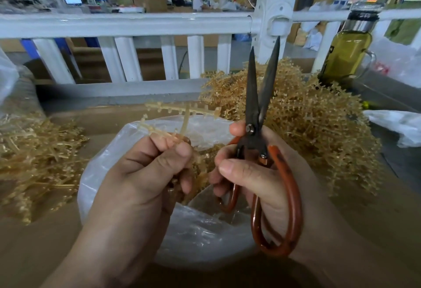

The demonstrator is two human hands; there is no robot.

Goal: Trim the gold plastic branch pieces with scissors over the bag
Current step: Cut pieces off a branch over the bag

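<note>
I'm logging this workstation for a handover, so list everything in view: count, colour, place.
branch piece: one, pale gold, held above the bag
scissors: one, dark blades, orange-red handles, blades open, pointing up
bag: one, clear plastic, open, below both hands
left branch pile: one, gold, on the table left of the bag
right branch pile: one, gold, right of the bag
bottle: one, yellow-green liquid, far right by the railing
railing: one, white, behind the table
table: one, brown, under the piles
left hand: one, grips the branch piece
right hand: one, holds the scissors
</note>
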